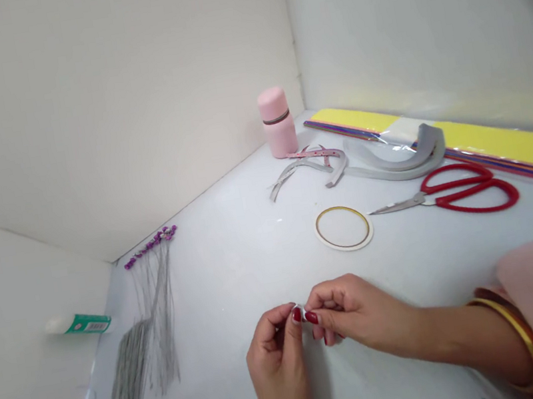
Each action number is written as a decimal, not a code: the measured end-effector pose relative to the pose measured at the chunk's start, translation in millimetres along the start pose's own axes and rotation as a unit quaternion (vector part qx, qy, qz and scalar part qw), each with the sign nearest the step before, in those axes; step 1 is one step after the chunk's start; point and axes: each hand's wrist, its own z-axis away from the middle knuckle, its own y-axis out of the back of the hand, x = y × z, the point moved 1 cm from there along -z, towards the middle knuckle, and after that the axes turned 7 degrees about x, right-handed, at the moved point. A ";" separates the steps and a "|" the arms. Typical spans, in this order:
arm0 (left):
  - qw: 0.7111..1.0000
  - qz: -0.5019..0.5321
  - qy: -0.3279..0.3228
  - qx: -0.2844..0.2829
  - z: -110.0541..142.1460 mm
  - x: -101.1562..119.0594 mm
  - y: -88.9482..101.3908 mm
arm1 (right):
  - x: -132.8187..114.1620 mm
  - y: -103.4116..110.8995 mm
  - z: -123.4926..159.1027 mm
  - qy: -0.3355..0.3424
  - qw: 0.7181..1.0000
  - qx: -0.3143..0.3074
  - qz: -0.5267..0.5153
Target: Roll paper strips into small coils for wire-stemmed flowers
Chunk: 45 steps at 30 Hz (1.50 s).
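The left hand (pixel 278 363) and right hand (pixel 352 310), each closed in a pinch, hold a small pale piece (pixel 301 310) between them (it's mostly hidden) over the bench (pixel 226 266), near the white ring (pixel 348 248).

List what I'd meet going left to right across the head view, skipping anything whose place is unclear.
Green-and-white tube → purple wire tips → left hand → tape ring → red-handled scissors.
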 end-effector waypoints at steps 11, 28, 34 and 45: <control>0.943 -0.140 -0.297 -0.053 -1.6 2.4 6.0 | -8.6 2.8 -2.5 -0.028 0.999 -0.005 -0.036; 0.983 -0.067 -0.163 -0.042 -3.0 4.9 5.9 | -10.2 3.4 -0.5 -0.032 0.998 -0.031 -0.045; 0.992 0.085 0.091 -0.030 -3.8 1.9 1.7 | -6.3 1.5 -2.2 0.019 1.000 0.007 0.001; 0.979 0.137 0.138 -0.067 -2.8 2.8 -1.2 | -8.8 4.9 -2.1 0.053 0.998 0.009 0.018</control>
